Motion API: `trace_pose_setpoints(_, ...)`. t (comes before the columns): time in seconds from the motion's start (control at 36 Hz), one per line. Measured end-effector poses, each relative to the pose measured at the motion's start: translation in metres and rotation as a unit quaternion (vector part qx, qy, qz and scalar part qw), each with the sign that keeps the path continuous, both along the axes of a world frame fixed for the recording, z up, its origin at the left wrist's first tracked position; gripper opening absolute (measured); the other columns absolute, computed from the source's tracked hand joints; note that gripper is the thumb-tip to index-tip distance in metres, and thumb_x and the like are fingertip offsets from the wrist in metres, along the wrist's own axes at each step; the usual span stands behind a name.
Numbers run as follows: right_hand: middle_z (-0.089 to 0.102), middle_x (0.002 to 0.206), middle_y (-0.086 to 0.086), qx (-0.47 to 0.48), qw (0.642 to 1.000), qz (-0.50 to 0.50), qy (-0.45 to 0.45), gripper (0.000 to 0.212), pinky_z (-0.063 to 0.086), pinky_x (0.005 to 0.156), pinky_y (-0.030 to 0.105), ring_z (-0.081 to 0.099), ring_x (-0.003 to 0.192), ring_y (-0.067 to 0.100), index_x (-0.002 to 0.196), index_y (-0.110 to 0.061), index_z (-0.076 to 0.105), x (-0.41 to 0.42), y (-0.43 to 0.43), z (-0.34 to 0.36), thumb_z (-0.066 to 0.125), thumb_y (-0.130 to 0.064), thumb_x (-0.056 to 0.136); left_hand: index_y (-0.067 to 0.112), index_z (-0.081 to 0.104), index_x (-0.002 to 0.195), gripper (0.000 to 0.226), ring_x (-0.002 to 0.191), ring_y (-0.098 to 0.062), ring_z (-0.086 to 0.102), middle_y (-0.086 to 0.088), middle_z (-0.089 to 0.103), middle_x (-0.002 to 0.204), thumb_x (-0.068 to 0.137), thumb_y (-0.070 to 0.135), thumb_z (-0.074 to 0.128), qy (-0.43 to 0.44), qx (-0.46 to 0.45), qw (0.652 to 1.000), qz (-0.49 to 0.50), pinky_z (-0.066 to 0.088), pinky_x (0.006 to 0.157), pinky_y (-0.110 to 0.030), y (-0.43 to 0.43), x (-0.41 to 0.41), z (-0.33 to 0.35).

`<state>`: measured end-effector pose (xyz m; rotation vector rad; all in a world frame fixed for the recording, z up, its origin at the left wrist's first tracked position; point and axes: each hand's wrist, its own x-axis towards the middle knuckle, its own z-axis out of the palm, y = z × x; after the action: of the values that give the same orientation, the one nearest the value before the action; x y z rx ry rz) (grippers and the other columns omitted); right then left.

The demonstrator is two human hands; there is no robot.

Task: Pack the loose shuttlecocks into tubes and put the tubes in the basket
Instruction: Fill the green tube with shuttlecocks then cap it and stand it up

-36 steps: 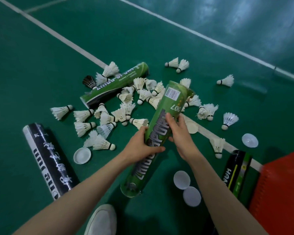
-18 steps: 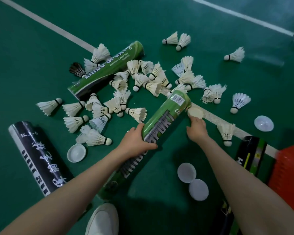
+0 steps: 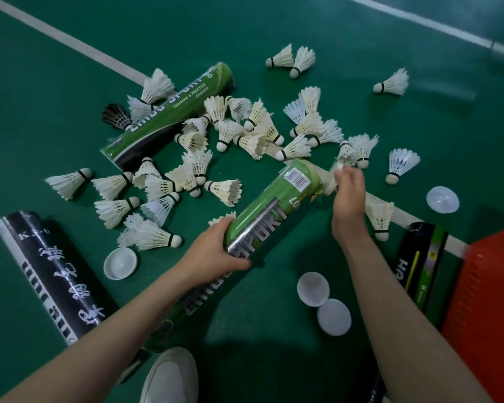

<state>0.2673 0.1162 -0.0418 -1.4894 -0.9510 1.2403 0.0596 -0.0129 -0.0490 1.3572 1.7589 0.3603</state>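
Observation:
My left hand (image 3: 216, 253) grips the middle of a green shuttlecock tube (image 3: 274, 205) that lies slanted, its open mouth pointing up and right. My right hand (image 3: 348, 196) is at that mouth and pinches a small white piece (image 3: 338, 167), apparently a cap. Several loose white shuttlecocks (image 3: 230, 132) lie scattered on the green floor beyond the tube, and one black one (image 3: 115, 116) lies at the left. An orange basket (image 3: 489, 301) stands at the right edge.
A second green tube (image 3: 169, 120) lies among the shuttlecocks. A black tube (image 3: 50, 274) lies at the left and a dark tube (image 3: 419, 266) beside the basket. White caps (image 3: 120, 263) (image 3: 313, 289) (image 3: 442, 199) lie on the floor. A white shoe (image 3: 169, 376) is at the bottom.
My right hand left the tube, took a white cap from the floor line and raised it to the tube's mouth. My left hand lowered the tube's mouth end closer to the floor.

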Motion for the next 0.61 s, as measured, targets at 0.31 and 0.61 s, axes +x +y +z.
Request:
trace_pose_setpoints(0.31,0.053,0.128,-0.008,0.115,0.957,0.229,-0.136,0.021,0.043,0.083,0.022,0.051,0.115,0.01,0.078,-0.02,0.039,0.008,-0.033,0.09,0.04,-0.016,0.099,0.035,0.042,0.123,0.073,0.102,-0.001,0.053,0.015,0.055,0.112,0.062,0.035,0.082,-0.047,0.141,0.989,-0.013,0.047,0.087,-0.028,-0.023,0.011,0.02)
trace_pose_setpoints(0.61,0.047,0.139,0.0,0.275,0.854,0.311,-0.314,0.047,0.042,0.1,0.035,0.048,0.123,0.014,0.138,-0.027,0.029,-0.014,-0.067,0.181,0.043,-0.045,0.097,0.046,0.037,0.119,0.077,0.106,-0.002,0.058,0.014,0.057,0.117,0.063,0.03,0.088,-0.124,0.204,0.97,0.057,0.05,0.088,-0.029,-0.029,0.021,0.071)
